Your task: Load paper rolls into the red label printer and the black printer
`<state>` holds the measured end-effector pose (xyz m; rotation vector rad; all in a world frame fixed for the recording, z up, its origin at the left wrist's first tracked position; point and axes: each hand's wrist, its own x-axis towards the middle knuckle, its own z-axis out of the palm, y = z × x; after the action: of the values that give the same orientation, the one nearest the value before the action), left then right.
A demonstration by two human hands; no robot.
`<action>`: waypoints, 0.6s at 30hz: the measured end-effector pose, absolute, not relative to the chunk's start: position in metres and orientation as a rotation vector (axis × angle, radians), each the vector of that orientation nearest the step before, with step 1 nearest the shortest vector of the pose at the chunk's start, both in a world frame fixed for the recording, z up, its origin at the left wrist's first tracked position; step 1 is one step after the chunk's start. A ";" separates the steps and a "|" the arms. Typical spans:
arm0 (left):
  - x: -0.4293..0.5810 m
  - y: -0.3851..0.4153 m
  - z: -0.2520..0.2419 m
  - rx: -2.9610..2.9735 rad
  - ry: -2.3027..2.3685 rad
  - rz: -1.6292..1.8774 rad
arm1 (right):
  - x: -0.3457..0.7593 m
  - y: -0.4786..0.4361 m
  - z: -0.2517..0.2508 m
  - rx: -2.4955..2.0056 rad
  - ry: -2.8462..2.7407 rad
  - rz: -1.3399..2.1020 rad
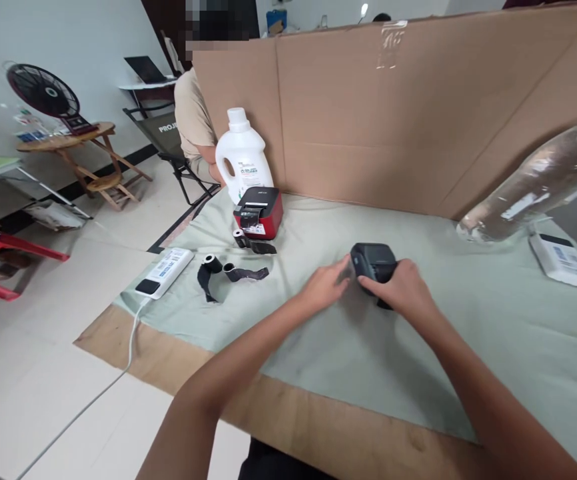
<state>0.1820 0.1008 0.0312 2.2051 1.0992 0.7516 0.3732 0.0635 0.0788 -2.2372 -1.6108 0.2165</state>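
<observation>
At the left, a white oblong plastic block with a dark end panel lies on the cloth-covered wooden bench; its blue and dark printing is too small to read. Behind it, a dark folding chair's fabric back shows white capitals, "PROJE", before a seated person cuts the word off.

Three small black rolls with pale cores rest loose, tails partly unwound, so some unrolling looks done. A white plastic jug with a moulded handle carries a label in Chinese characters, not clear enough to read out. In front, a boxy red-and-black machine has a dark strip at its front; its lettering and white sticker are illegible.

The left hand is unclenched, fingertips at the near-left side of a compact black plastic device; contact is uncertain. The right hand grasps that device, thumb across its front, above the bench. Work on it seems unfinished; how much remains cannot be told. No brand is readable on it.

At far right, a similar white printed block is also illegible.
</observation>
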 end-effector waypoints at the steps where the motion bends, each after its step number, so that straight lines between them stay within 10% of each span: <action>1: 0.187 0.104 0.023 2.233 1.093 0.727 | 0.364 0.063 0.076 -2.280 -1.645 0.231; 18: 0.170 0.107 0.010 2.276 1.169 0.618 | 0.334 0.055 0.061 -2.301 -1.675 0.489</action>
<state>0.1696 0.1071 0.0101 2.2757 1.1689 0.6176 0.3339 0.0547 0.0613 -2.3007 -1.6747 0.4892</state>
